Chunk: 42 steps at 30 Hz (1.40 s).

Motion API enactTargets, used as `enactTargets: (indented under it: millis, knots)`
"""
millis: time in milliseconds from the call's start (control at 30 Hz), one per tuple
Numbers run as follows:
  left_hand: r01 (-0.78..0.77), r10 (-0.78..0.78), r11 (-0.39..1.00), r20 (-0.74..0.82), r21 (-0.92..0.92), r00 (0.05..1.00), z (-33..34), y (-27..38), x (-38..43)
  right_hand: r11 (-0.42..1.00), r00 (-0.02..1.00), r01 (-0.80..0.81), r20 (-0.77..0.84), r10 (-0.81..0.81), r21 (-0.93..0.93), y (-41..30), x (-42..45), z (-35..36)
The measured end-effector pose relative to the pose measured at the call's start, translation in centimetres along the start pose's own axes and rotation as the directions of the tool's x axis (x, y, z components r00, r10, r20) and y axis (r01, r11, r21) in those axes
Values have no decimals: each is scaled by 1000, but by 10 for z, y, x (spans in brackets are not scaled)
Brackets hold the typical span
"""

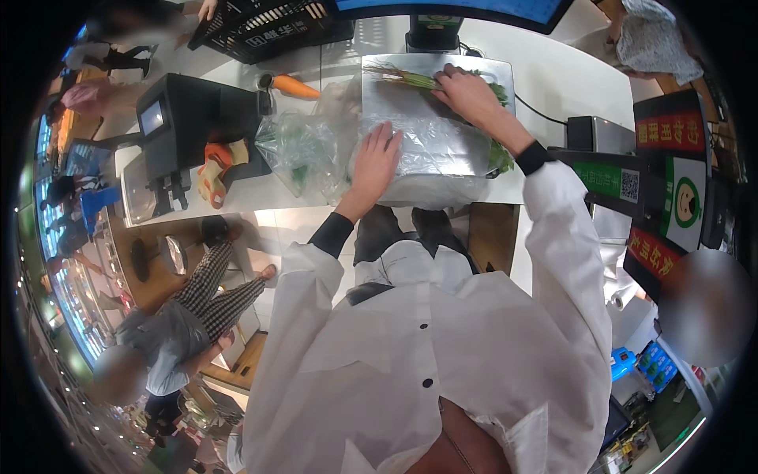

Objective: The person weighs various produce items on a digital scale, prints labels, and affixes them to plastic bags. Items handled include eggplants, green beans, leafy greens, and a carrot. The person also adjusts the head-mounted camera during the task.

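My right hand lies over a bunch of leafy greens, its fingers curled across the stems. Thin roots stick out to the left, and leaves show on the right past my wrist. The bunch rests on the stainless steel platform of a scale. Flat on a clear plastic bag at the platform's near left edge is my left hand, its fingers extended. The bag spreads over the near half of the platform and hangs past the counter's front edge. To the left, another clear bag has something green inside.
A carrot lies left of the scale, near a black countertop machine and an orange-and-cream item. Behind stand a black plastic basket and a monitor. Signs flank the right; people stand around the counter.
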State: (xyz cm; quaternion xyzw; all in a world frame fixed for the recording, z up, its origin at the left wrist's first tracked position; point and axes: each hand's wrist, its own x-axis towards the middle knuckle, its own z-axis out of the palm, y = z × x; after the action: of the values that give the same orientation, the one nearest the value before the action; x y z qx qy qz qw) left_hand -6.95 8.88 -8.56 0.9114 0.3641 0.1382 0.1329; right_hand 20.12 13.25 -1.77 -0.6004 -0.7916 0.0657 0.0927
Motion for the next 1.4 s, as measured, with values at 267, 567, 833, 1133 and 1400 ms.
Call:
enactTargets:
  millis: [267, 567, 833, 1133, 1400]
  knots:
    - [20, -24, 998, 62, 63, 998, -8, -2, -2, 994, 998, -63, -15, 65, 92, -51, -79, -103]
    - [497, -690, 593, -81, -634, 720, 24, 34, -111, 883, 959, -279, 158, 236, 378, -55, -121, -6]
    - [641, -705, 474, 175, -604, 687, 113, 5, -166, 880, 925, -347, 271, 265, 324, -42, -90, 3]
    - [581, -529, 81, 459, -810, 714, 38, 5, -123, 950, 974, -179, 183, 134, 255, -21, -96, 13]
    - [590, -290, -96, 590, -801, 754, 73, 23, -153, 944, 952, -250, 231, 200, 213, -14, -88, 8]
